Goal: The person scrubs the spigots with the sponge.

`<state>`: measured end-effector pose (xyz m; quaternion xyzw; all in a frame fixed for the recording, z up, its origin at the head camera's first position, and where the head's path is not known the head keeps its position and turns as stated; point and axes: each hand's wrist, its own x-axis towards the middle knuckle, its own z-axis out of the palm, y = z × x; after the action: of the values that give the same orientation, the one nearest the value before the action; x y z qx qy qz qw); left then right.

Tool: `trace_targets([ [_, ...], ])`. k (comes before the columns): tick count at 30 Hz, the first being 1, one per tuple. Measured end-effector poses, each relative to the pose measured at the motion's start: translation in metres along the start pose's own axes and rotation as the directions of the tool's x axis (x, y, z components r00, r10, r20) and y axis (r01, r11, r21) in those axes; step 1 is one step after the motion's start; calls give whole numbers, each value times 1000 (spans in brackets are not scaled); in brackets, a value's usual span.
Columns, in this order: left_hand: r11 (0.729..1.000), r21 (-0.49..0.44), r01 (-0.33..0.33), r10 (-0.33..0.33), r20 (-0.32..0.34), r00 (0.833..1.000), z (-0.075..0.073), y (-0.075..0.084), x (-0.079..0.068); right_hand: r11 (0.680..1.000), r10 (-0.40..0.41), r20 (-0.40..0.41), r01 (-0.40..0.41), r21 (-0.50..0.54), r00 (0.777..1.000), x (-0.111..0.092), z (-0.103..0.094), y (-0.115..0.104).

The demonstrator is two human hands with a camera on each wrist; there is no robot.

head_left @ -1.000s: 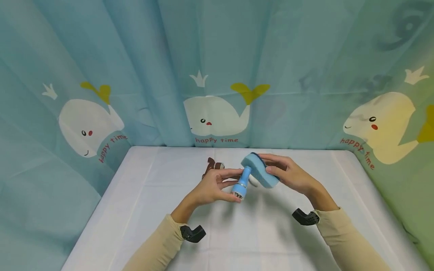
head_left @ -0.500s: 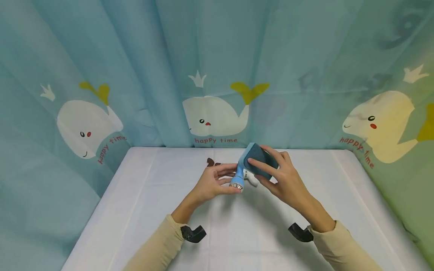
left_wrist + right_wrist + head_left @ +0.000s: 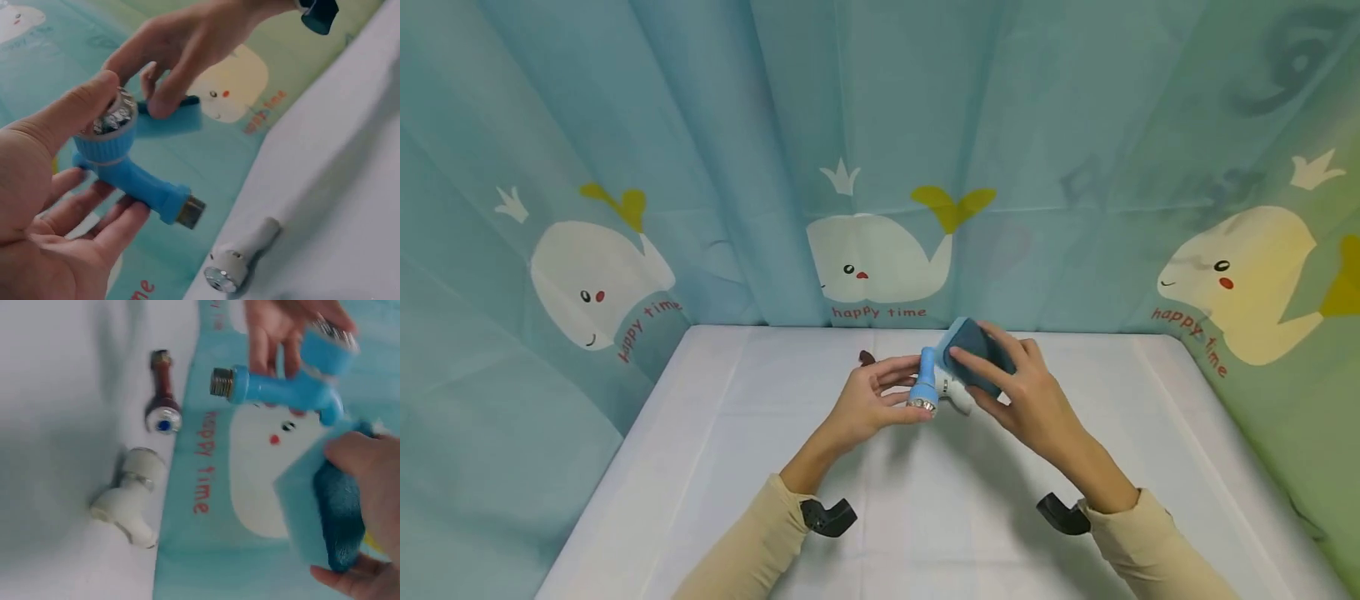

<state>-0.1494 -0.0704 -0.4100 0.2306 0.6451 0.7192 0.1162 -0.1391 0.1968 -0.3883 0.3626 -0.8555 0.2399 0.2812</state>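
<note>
My left hand (image 3: 867,407) holds a light-blue plastic tap (image 3: 926,385), thumb at its silvery knob end and fingers along the body. In the left wrist view the tap's threaded brass-coloured end (image 3: 191,212) points out past the fingertips. My right hand (image 3: 1039,408) grips a two-tone blue sponge (image 3: 306,494), its dark scouring side towards the palm. The pale side of the sponge faces the tap, right beside its spout in the right wrist view. Both things are up above the white table (image 3: 760,467).
A white tap (image 3: 128,497) lies on the table just behind the hands. Farther left lies a brown tap (image 3: 164,394) with a blue-centred knob, mostly hidden by my left hand in the head view. A whale-print curtain (image 3: 880,125) hangs along the table's back edge.
My right hand has swung over so the sponge's dark side now faces the head camera. The blue tap has risen slightly and turned more upright in the left hand, uncovering more of the white tap.
</note>
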Motion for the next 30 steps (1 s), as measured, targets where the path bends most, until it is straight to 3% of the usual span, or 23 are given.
trace_targets([
  [3, 1000, -15, -4, 4, -9, 1000, -1, 4, 0, 975, 139, -31, -131, 179, 990, -1, 2, -2],
  [6, 1000, -3, -25, 25, -17, 1000, -2, 8, 1, 898, 236, 84, -250, 362, 968, -4, 11, -9],
  [9, 999, 6, -41, 42, -23, 999, -3, 11, 2, 892, 249, 193, -303, 336, 949, -10, 18, -10],
  [12, 999, -18, -51, 51, 0, 999, -3, 13, 1, 893, 280, 218, -337, 298, 935, -13, 18, -6],
  [16, 997, -40, -70, 73, 78, 994, -4, 14, 1, 822, 290, 282, -389, 416, 915, -11, 14, -5],
  [20, 996, 1, -94, 93, 141, 986, -5, 15, 0, 806, 281, 345, -415, 421, 895, -12, 9, -3],
  [24, 993, 24, -112, 106, 170, 980, -5, 15, 1, 759, 312, 360, -458, 463, 879, -11, 6, -1],
  [26, 992, 28, -121, 115, 165, 980, -5, 15, 1, 751, 308, 377, -466, 468, 874, -11, 7, -2],
  [30, 993, 12, -118, 115, 121, 986, -5, 13, 1, 811, 303, 327, -423, 404, 895, -12, 9, -3],
])
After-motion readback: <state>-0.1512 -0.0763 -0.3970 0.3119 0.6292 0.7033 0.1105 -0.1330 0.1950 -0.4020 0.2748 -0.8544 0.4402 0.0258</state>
